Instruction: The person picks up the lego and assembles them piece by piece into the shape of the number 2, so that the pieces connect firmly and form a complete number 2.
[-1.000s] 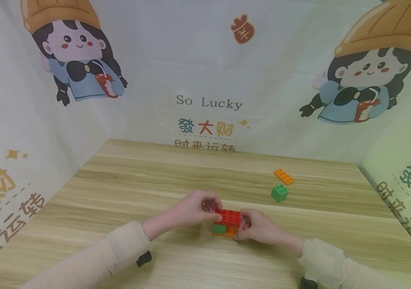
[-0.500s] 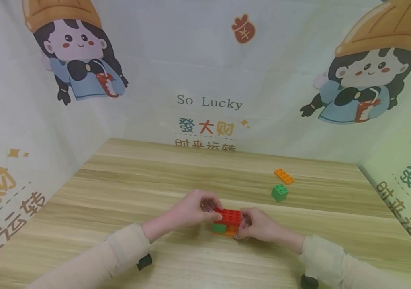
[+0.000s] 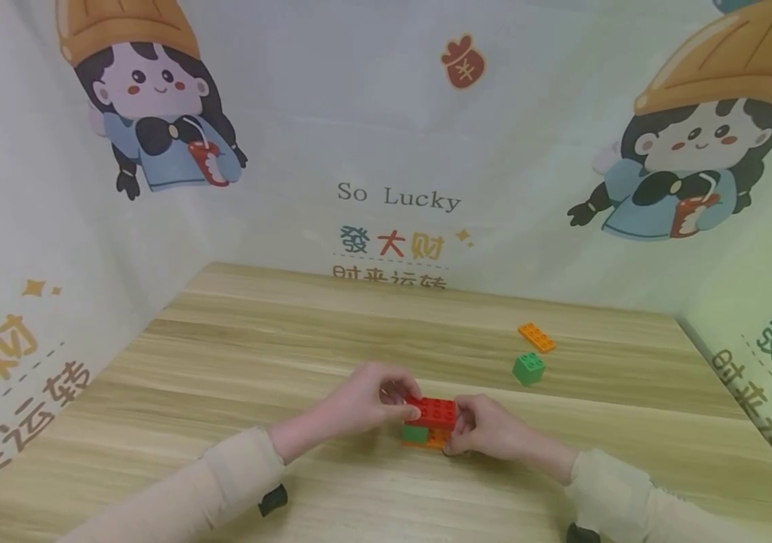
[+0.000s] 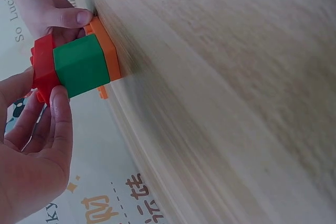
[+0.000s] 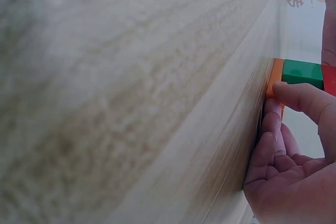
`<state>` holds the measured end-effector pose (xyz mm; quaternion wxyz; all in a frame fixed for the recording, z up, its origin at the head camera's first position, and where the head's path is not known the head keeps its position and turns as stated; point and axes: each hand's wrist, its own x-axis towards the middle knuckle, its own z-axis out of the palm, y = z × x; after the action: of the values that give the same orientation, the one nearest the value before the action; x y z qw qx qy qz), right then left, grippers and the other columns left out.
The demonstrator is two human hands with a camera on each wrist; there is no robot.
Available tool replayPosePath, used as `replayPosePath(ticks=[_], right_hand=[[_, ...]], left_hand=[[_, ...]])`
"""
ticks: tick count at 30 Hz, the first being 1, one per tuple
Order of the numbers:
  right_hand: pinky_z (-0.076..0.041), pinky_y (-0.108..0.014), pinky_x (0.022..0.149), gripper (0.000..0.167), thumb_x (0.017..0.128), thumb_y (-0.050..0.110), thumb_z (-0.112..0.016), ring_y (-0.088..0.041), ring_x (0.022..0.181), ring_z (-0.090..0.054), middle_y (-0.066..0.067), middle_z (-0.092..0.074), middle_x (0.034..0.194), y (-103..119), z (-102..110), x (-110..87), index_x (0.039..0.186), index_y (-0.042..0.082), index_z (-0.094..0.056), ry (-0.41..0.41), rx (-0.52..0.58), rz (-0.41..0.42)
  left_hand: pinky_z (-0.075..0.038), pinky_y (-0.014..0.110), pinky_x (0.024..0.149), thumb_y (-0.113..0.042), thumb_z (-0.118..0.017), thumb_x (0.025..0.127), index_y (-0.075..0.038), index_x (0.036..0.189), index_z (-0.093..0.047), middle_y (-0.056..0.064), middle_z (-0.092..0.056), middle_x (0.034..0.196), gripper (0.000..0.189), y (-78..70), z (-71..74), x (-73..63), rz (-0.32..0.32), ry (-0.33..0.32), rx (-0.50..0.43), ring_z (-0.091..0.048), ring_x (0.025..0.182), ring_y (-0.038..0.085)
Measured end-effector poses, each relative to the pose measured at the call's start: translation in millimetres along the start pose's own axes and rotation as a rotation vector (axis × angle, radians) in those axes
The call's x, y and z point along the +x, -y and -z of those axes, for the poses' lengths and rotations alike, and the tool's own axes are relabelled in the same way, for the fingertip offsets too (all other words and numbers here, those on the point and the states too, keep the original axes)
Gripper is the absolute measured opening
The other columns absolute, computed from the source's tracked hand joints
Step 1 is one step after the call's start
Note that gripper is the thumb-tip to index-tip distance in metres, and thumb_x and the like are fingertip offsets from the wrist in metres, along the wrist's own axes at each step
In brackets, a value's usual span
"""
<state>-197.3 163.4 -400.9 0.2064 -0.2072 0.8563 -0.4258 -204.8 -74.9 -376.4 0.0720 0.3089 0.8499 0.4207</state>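
Note:
A small stack of toy building bricks stands on the wooden table between both hands. An orange plate (image 4: 108, 51) forms its bottom, a green brick (image 4: 82, 64) sits on the plate's left part, and a red brick (image 3: 438, 411) lies on top, overhanging to the right. My left hand (image 3: 375, 396) pinches the left end of the red brick between thumb and fingers. My right hand (image 3: 490, 428) grips the right end of the orange plate, thumb on its edge in the right wrist view. Its fingers curl low by the tabletop there.
Behind the hands to the right, a loose green brick (image 3: 528, 368) and a second orange plate (image 3: 536, 337) lie on the wooden table (image 3: 277, 324). Printed cloth walls (image 3: 290, 113) enclose the table's back and sides.
The whole head view has shifted slightly, so everything appears a little lower and to the right. Both hands keep their hold on the stack.

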Motion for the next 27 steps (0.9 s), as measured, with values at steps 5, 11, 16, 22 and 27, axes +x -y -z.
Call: replayPosePath(ticks=[5, 11, 16, 22, 27], right_hand=[[-0.047, -0.019, 0.061, 0.031, 0.078, 0.010, -0.079, -0.011, 0.071, -0.054, -0.002, -0.064, 0.079, -1.5, 0.1, 0.3, 0.101, 0.000, -0.061, 0.002, 0.006, 0.008], [-0.046, -0.019, 0.060, 0.030, 0.077, 0.011, -0.079, -0.012, 0.071, -0.054, -0.001, -0.063, 0.078, -1.4, 1.5, 1.0, 0.101, 0.001, -0.062, 0.013, -0.008, 0.030], [-0.046, -0.018, 0.062, 0.029, 0.079, 0.011, -0.079, -0.012, 0.072, -0.054, -0.001, -0.063, 0.078, 1.2, 3.0, 0.3, 0.101, 0.002, -0.062, 0.035, -0.033, 0.049], [-0.050, -0.018, 0.063, 0.027, 0.079, 0.011, -0.078, -0.010, 0.072, -0.057, -0.004, -0.067, 0.081, 2.0, 6.4, -2.6, 0.100, 0.002, -0.062, 0.050, -0.056, 0.091], [-0.052, -0.018, 0.064, 0.024, 0.080, 0.010, -0.077, -0.004, 0.071, -0.059, -0.002, -0.069, 0.082, -1.2, 13.2, -5.7, 0.098, 0.004, -0.063, 0.027, -0.142, 0.154]], left_hand=[[-0.055, 0.020, 0.073, -0.012, -0.076, 0.085, -0.010, 0.095, -0.071, 0.003, -0.072, 0.091, 0.012, 0.6, -0.9, 0.1, -0.005, -0.002, -0.008, -0.061, 0.080, 0.010], [-0.055, 0.019, 0.072, -0.012, -0.076, 0.085, -0.010, 0.096, -0.071, 0.003, -0.072, 0.091, 0.012, 0.3, 0.3, -0.4, -0.003, 0.002, -0.009, -0.061, 0.079, 0.010], [-0.055, 0.019, 0.071, -0.012, -0.077, 0.085, -0.010, 0.096, -0.071, 0.003, -0.071, 0.090, 0.012, 0.9, 0.5, -1.6, 0.001, 0.000, -0.004, -0.061, 0.077, 0.009], [-0.055, 0.019, 0.071, -0.012, -0.077, 0.085, -0.010, 0.096, -0.071, 0.003, -0.071, 0.090, 0.013, 0.3, 0.5, -1.9, 0.000, -0.007, -0.005, -0.061, 0.077, 0.008], [-0.055, 0.018, 0.070, -0.011, -0.077, 0.084, -0.009, 0.096, -0.071, 0.005, -0.072, 0.090, 0.013, -0.3, 0.5, -1.1, -0.005, -0.007, -0.020, -0.062, 0.074, 0.007]])
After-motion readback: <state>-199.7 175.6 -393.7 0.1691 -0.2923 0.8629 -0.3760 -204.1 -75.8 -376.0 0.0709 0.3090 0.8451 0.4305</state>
